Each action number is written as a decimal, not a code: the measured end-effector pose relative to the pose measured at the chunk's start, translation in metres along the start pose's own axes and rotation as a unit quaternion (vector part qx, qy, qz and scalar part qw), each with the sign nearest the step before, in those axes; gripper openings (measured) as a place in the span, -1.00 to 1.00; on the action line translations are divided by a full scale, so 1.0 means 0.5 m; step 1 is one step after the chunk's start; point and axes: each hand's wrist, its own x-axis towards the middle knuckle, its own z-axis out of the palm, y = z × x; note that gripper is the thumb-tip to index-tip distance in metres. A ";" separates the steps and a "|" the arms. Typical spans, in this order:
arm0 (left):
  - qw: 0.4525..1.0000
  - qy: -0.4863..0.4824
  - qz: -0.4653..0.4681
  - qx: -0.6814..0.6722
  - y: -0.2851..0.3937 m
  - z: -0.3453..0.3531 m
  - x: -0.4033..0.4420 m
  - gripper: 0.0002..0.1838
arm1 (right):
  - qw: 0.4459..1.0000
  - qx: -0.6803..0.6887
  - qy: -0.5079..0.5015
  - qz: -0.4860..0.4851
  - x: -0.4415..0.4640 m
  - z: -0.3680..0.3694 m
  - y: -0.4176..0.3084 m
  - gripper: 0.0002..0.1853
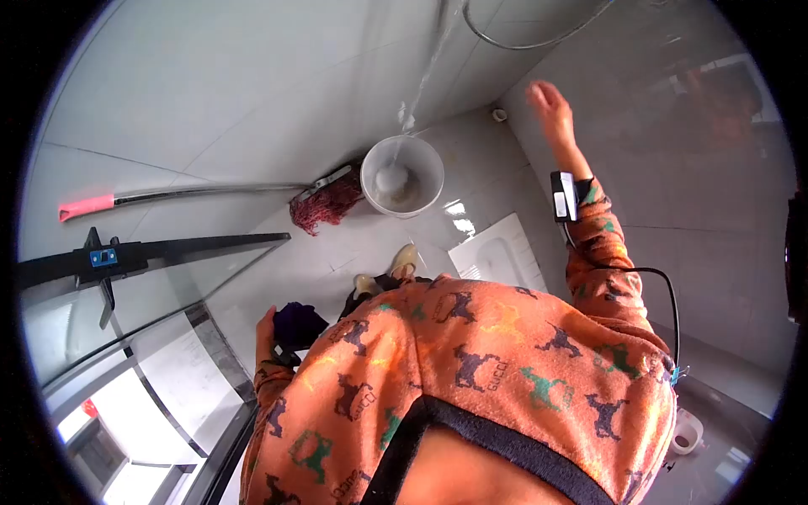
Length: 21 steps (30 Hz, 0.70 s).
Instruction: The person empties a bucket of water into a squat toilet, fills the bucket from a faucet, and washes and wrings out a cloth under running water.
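Observation:
My left hand (266,333) is at the lower left, partly hidden by the sleeve, with its fingers round a dark purple cloth (298,323). Raised at the upper right, my right hand (549,103) is beside the tiled wall, blurred, its fingers bent; nothing can be made out in it. A white bucket (402,177) stands on the floor at the centre, with a stream of water falling into it and some water at its bottom. Touching or close to the bucket's left side is a red mop head (326,204) on a metal pole with a pink grip (87,208).
A metal hose (539,44) hangs in a loop at the top. A squat toilet (498,254) is set in the floor right of my feet. The black-framed glass door (160,252) is at the left. A floor drain (499,114) lies near the corner.

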 end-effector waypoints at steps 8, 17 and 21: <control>0.999 0.002 0.009 0.053 0.023 0.074 -0.018 -0.56 | 0.974 -0.215 -0.062 0.044 -0.101 0.014 0.075 -0.70; 0.999 -0.007 0.025 0.029 0.069 0.074 -0.084 -0.57 | 0.964 0.024 -0.244 -0.105 -0.137 0.036 -0.229 -0.81; 0.999 -0.022 0.034 0.032 0.090 0.110 -0.098 -0.57 | 0.792 0.260 -0.370 -0.410 -0.202 -0.084 -0.562 -0.80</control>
